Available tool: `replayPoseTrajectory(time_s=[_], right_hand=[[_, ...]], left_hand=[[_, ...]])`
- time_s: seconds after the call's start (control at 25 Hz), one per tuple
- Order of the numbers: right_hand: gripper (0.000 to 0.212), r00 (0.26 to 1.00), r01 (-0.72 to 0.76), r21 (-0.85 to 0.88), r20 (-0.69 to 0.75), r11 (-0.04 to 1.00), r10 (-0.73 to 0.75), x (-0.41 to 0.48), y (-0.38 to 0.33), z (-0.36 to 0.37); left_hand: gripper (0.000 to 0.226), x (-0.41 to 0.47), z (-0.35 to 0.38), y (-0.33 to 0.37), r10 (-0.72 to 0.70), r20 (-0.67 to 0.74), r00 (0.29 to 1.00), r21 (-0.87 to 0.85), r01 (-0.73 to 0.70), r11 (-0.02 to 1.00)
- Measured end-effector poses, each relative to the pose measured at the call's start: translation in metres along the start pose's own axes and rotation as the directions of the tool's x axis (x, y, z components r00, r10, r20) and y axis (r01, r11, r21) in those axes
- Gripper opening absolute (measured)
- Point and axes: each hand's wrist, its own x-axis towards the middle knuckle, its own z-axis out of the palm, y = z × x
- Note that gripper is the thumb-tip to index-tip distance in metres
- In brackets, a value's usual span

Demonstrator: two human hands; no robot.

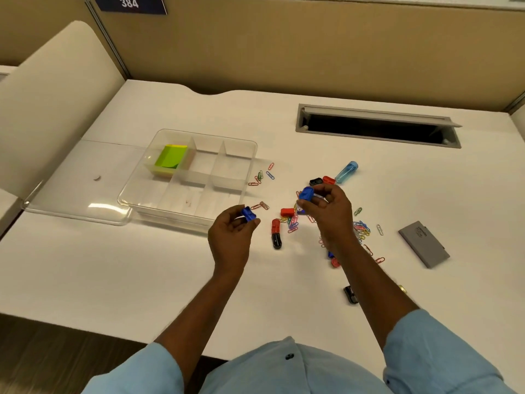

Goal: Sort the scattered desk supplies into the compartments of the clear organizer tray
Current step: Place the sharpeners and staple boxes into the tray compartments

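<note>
Early in the sort, judging by the white tabletop (142, 265): nearly everything still to go, strewn from the middle toward the right edge.

Toward the left edge, a clear lid (71, 206) laid flat, meeting the near-left corner of the clear organizer tray (251, 155). Tray split by dividers into several compartments. Filled so far: only the far-left one, with a block of green sticky notes (170, 156). Nothing but faint marks in the rest.

Over the middle, just off the tray's near-right corner, left hand (230, 237), thumb and fingertips pinching a small blue plastic piece (249, 214). Above the pile, right hand (329, 214), fingers curled, pinching a second blue piece (306, 193) at its tips.

Near the right edge, a flat grey case (424, 244), well apart from the tray. At the far side of the pile, a clear blue tube (346, 172) on its side.

Left to sort, besides those: red pieces (287, 212), black pieces (315, 182), and many coloured paper clips (360, 227), loose between the tray's right wall and the grey case.
</note>
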Motion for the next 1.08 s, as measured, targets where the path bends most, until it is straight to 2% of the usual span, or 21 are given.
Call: replayPoseTrajectory(time_s=[0.12, 0.24, 0.32, 0.4, 0.44, 0.6, 0.72, 0.8, 0.92, 1.08], right_hand=[[0.045, 0.989, 0.081, 0.114, 0.112, 0.99, -0.094, -0.011, -0.017, 0.017], [0.045, 0.974, 0.119, 0.245, 0.161, 0.962, -0.161, -0.02, -0.03, 0.034], [0.039, 0.967, 0.086, 0.352, 0.195, 0.932, -0.163, -0.023, -0.037, 0.043], [0.031, 0.959, 0.032, 0.435, 0.24, 0.9, -0.15, -0.027, -0.043, 0.055], [0.029, 0.959, 0.011, 0.449, 0.248, 0.894, -0.136, -0.029, -0.046, 0.062], [0.023, 0.976, -0.134, 0.477, 0.217, 0.869, 0.031, -0.031, -0.052, 0.094], [0.03, 0.936, -0.35, 0.529, 0.227, 0.773, 0.269, -0.031, -0.053, 0.114], [0.03, 0.896, -0.443, 0.528, 0.243, 0.725, 0.37, -0.031, -0.051, 0.127], [0.024, 0.887, -0.459, 0.513, 0.227, 0.725, 0.402, -0.031, -0.044, 0.145], [0.021, 0.911, -0.412, 0.465, 0.183, 0.783, 0.371, -0.025, -0.037, 0.163]], left_hand=[[0.041, 0.005, 0.002, 0.025, 0.039, 0.111, 0.993, -0.097, -0.029, 0.995], [0.045, 0.008, -0.004, 0.045, 0.081, 0.166, 0.983, -0.22, -0.043, 0.975], [0.032, 0.014, -0.011, 0.056, 0.026, 0.203, 0.979, -0.34, 0.046, 0.939], [0.017, 0.023, -0.021, 0.068, -0.057, 0.293, 0.954, -0.51, 0.207, 0.835], [0.017, 0.028, -0.026, 0.073, -0.098, 0.327, 0.94, -0.571, 0.279, 0.772], [0.019, 0.045, -0.048, 0.088, -0.208, 0.377, 0.903, -0.698, 0.424, 0.576], [0.02, 0.059, -0.063, 0.087, -0.284, 0.398, 0.872, -0.699, 0.489, 0.521], [0.021, 0.069, -0.073, 0.082, -0.341, 0.396, 0.853, -0.677, 0.522, 0.519], [0.016, 0.086, -0.088, 0.068, -0.397, 0.309, 0.864, -0.65, 0.497, 0.576], [0.017, 0.113, -0.116, 0.06, -0.294, 0.133, 0.947, -0.424, 0.322, 0.846]])
